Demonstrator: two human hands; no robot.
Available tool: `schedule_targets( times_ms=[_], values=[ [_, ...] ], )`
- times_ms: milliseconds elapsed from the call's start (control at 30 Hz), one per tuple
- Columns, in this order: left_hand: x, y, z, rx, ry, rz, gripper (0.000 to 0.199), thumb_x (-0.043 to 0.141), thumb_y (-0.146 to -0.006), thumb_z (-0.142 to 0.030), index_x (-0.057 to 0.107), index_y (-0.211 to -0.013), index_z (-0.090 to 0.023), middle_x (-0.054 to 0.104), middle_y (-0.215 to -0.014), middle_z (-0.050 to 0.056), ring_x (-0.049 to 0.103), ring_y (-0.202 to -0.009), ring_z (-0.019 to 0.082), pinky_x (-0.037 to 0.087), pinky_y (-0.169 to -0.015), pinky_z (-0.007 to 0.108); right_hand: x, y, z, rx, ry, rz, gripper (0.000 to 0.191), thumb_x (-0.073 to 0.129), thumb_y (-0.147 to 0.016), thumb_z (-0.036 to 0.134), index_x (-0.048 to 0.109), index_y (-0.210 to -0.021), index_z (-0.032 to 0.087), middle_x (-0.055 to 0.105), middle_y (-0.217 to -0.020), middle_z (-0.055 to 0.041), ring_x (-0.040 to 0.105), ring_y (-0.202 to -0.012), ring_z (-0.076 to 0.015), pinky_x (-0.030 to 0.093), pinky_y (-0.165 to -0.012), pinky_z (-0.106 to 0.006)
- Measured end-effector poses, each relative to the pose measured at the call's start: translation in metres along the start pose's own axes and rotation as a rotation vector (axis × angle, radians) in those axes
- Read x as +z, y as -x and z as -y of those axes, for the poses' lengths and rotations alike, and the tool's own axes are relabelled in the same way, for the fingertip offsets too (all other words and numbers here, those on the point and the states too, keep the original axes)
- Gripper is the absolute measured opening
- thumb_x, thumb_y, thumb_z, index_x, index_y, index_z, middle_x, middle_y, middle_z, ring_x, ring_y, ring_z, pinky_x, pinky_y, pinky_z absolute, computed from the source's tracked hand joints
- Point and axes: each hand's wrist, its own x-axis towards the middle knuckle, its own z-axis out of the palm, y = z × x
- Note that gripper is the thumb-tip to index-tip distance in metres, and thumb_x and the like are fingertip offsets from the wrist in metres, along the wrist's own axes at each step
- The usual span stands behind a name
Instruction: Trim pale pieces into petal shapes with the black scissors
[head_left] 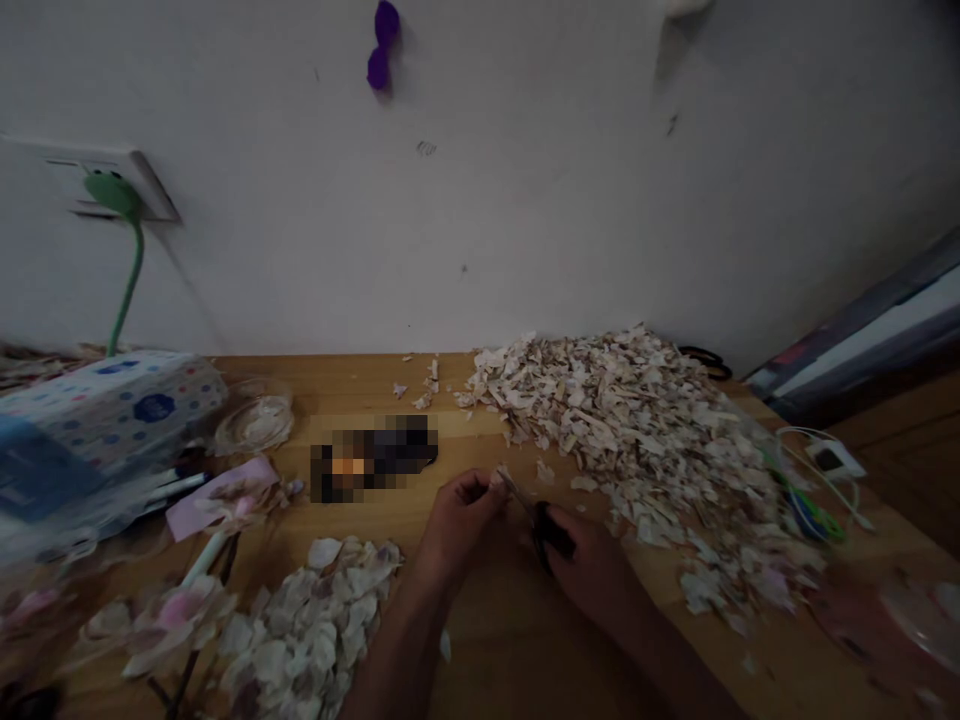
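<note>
My right hand (589,565) is closed on a pair of scissors (541,535) with dark handles, the blades pointing up and left. In front of those blades, my left hand (461,515) is closed, pinching a small pale flake (500,476) that looks like a dried petal. The blade tips are close to the flake; whether they touch it I cannot tell. A heap of cut, petal-like scraps (600,400) spreads over the table beyond my right hand. Left of my left forearm lies a pile of rounder, larger whitish petals (319,625).
Flowers on stems (180,605), a tissue pack (112,410) and a clear round container (255,420) crowd the left side. A blurred-out dark object (382,455) lies mid-table. At the right are a white charger with cable (832,458) and a pink object (885,620). The wall borders the table's back.
</note>
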Motion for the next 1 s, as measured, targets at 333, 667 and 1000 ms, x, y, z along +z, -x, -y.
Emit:
schedule_targets(
  times_ms=[333,667,1000],
  values=[
    [0.001,-0.001,-0.001,0.000,0.102,-0.014,0.026,0.077,-0.066,-0.039,0.066,-0.070,-0.015,0.063,-0.065,0.000,0.053,-0.057,0.009,0.041,-0.058,0.020,0.002,-0.001,0.002,-0.001,0.010,-0.028,0.017,0.050,-0.081,0.031,0.063,-0.082,0.021,0.068,-0.075,-0.0040,0.064,-0.069,-0.0221,0.046,-0.062,-0.030],
    [0.003,-0.001,-0.010,0.131,-0.230,-0.031,0.032,0.072,-0.067,-0.045,0.063,-0.065,-0.015,0.057,-0.054,-0.001,0.049,-0.052,0.010,0.037,-0.053,0.021,0.004,0.001,-0.003,0.000,0.032,-0.025,0.025,0.047,-0.078,0.027,0.065,-0.093,0.020,0.071,-0.086,-0.0073,0.066,-0.080,-0.0243,0.050,-0.070,-0.033],
    [0.002,0.001,-0.008,0.118,-0.206,0.010,0.028,0.073,-0.068,-0.041,0.064,-0.069,-0.015,0.060,-0.062,-0.001,0.053,-0.059,0.010,0.041,-0.060,0.022,0.002,0.000,-0.002,0.007,0.014,-0.013,0.026,0.045,-0.077,0.026,0.066,-0.092,0.020,0.071,-0.085,-0.0076,0.066,-0.077,-0.0243,0.048,-0.068,-0.033]
  ],
)
